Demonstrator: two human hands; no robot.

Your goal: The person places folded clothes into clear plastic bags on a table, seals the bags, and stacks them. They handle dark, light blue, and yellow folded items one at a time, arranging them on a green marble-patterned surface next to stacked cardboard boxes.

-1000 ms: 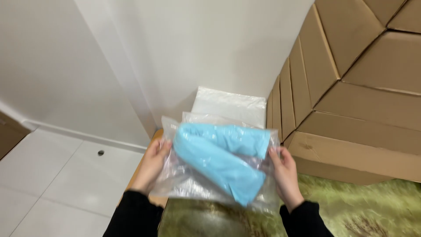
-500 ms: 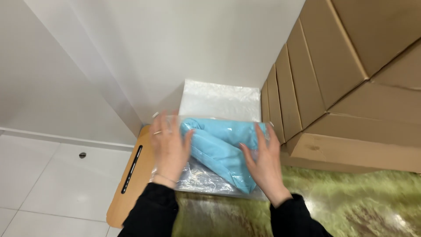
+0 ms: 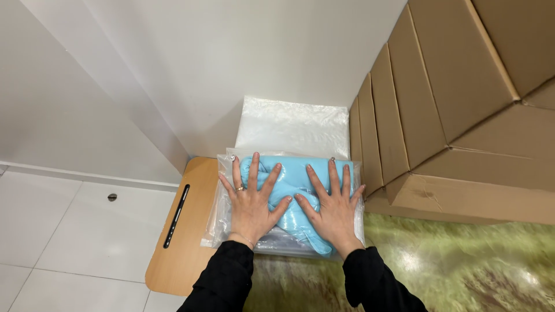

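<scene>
Stacked brown cardboard boxes [image 3: 457,104] at 2 o'clock, cut off by frame. Clear plastic bag w/ light-blue folded cloth [image 3: 289,196] at centre, lower part hidden by hands. Left hand [image 3: 250,202] & right hand [image 3: 334,208]: flat, fingers spread, pressing on it.

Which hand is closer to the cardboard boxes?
Right. The right hand presses the bagged blue garment beside the cardboard boxes; the left hand lies farther away.

Your two bare hands, left hand [image 3: 250,203] with a ring on one finger and a thin bracelet at your wrist, right hand [image 3: 333,209] unadorned, your long black sleeves [image 3: 226,277] reaching both wrists
</scene>
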